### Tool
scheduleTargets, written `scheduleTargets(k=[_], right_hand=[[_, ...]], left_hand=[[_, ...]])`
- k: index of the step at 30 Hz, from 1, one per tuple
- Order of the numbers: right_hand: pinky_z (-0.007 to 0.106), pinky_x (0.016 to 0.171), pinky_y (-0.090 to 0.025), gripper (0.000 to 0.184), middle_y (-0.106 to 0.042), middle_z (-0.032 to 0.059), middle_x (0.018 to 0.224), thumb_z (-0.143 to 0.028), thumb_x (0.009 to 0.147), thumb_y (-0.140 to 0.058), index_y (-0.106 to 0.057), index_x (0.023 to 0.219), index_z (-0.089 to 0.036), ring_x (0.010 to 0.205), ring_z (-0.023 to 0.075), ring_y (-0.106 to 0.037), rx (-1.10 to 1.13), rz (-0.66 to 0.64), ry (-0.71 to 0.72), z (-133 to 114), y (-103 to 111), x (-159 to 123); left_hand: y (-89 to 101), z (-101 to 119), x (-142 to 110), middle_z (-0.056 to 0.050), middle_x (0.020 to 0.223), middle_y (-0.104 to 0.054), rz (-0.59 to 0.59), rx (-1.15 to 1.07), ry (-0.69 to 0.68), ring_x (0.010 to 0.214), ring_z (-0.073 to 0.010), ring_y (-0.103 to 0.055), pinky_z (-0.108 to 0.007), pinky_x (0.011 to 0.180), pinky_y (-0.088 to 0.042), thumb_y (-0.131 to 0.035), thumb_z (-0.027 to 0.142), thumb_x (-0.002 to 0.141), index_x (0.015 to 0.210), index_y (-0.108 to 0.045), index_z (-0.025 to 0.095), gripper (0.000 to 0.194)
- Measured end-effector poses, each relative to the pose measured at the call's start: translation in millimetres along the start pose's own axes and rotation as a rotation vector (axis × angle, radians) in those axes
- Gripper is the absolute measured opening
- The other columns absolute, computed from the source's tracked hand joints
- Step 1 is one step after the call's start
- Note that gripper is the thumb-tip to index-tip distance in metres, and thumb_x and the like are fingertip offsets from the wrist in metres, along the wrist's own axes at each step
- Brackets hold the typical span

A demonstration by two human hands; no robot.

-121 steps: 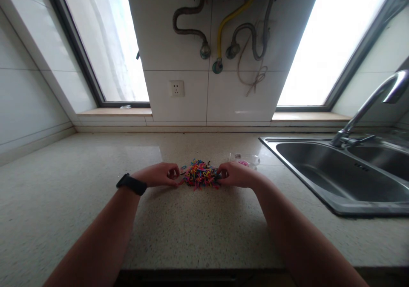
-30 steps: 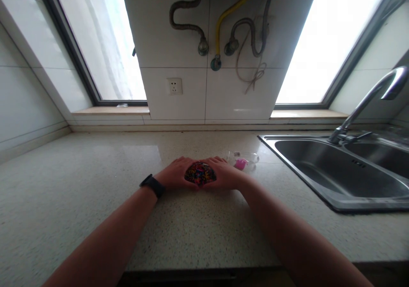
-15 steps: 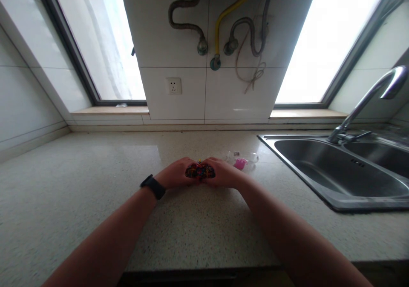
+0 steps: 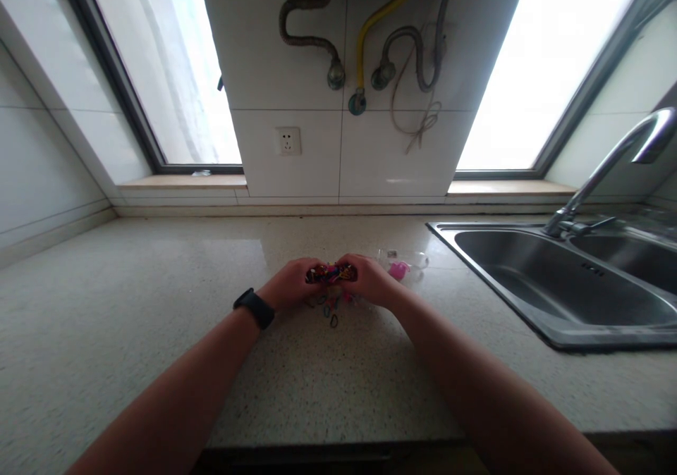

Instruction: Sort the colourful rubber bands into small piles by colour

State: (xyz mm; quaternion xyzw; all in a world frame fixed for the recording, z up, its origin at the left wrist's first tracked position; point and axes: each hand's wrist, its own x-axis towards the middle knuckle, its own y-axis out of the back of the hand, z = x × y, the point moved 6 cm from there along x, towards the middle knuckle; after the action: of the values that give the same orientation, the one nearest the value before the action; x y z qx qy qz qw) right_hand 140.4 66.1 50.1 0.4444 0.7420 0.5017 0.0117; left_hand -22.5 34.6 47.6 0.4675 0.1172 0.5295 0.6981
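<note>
With fingers [image 4: 352,258] bent inward on both sides and partly closed, cupping a tangle of small colourful loops [image 4: 332,273] between the left hand [image 4: 288,285] and the right hand [image 4: 374,280]. Squeezed from both sides, with a dark, narrow opening between the palms and full of mixed colours. Close together at the near side, though too small and blurred to judge for actual contact between the thumbs. Impossible to tell, too, about any gap between the tangle and the table [image 4: 296,376] underneath.

Newly in sight compared with half a second ago: on the near side, just below the hands, a few loose loops [image 4: 348,297], some dull, some pinkish red, scattered on the table. Probably slipped out from under the grasp, or left behind by it; either way, not all held together at this point.

Just beyond the right hand, lying on the table, a clear plastic container [image 4: 417,259] with something pink [image 4: 398,270] at its near side. Farther to the right, well apart from the loops, a metal sink [image 4: 560,278] with a curved faucet [image 4: 608,165]. Around the left wrist, a black band [image 4: 254,309].
</note>
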Motion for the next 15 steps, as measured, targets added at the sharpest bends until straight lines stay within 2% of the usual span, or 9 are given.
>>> scheduleTargets(k=[4, 9, 15], right_hand=[[0.025, 0.07, -0.041, 0.026, -0.069, 0.0033, 0.087, -0.019, 0.073, -0.071, -0.069, 0.099, -0.017, 0.078, 0.0155, -0.06, 0.032, 0.042, -0.02, 4, 1, 0], [0.024, 0.064, -0.04, 0.023, -0.068, 0.0018, 0.08, -0.026, 0.076, -0.071, -0.069, 0.097, -0.018, 0.07, 0.0135, -0.058, 0.094, 0.088, -0.067, 12, 1, 1], [0.024, 0.061, -0.04, 0.024, -0.065, 0.0009, 0.077, -0.03, 0.078, -0.069, -0.068, 0.098, -0.017, 0.067, 0.0124, -0.054, 0.206, 0.105, -0.119, 23, -1, 2]], left_hand=[[0.9, -2, 0, -0.006, 0.099, -0.072, 0.01, -0.06, 0.014, 0.089, -0.0218, -0.064, -0.031, 0.079, -0.046, -0.066, 0.035, 0.082, 0.109, -0.069, 0.019, 0.031], [2.3, -5, 0, -0.007, 0.104, -0.072, 0.039, -0.146, 0.03, 0.094, -0.0226, -0.065, -0.032, 0.083, -0.047, -0.065, 0.032, 0.084, 0.111, -0.069, 0.018, 0.03], [1.5, -11, 0, -0.008, 0.104, -0.072, 0.049, -0.248, 0.053, 0.093, -0.0227, -0.066, -0.033, 0.084, -0.049, -0.063, 0.034, 0.087, 0.11, -0.068, 0.017, 0.03]])
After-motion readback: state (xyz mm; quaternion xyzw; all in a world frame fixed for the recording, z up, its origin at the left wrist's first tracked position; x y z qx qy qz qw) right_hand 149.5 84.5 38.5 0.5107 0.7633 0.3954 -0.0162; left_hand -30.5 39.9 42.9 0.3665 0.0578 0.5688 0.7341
